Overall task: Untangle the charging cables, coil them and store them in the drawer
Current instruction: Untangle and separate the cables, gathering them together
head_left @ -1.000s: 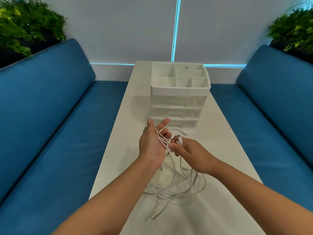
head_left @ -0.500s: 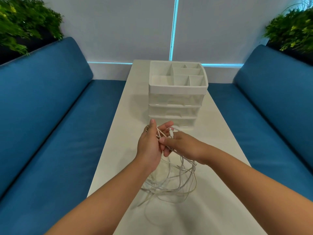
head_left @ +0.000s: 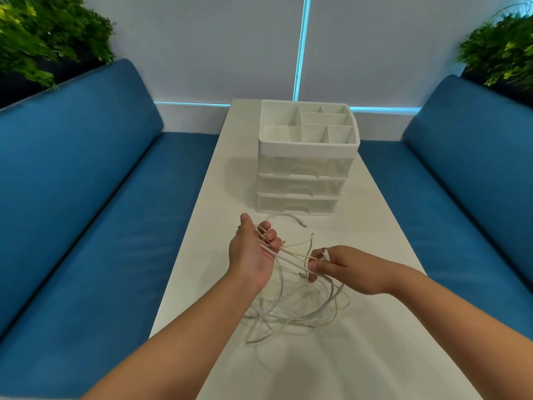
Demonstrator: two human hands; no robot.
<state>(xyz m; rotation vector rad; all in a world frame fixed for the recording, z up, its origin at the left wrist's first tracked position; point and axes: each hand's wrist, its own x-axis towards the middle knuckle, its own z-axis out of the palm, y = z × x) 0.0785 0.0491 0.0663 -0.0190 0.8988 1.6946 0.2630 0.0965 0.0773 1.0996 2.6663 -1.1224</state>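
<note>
- White tangled charging cables (head_left: 291,310) are lying looped on the white table (head_left: 375,356), before the white plastic three-drawer organiser (head_left: 302,180).
- Left hand (head_left: 253,255) is curling its fingers around several strands.
- Right hand (head_left: 343,269) is pinching a plug end.

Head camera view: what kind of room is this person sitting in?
Probably a booth-style seating nook in an office or lounge. A long narrow white table runs between two blue cushioned benches, with leafy green plants behind them and a white plastic drawer organizer on the table.
</note>
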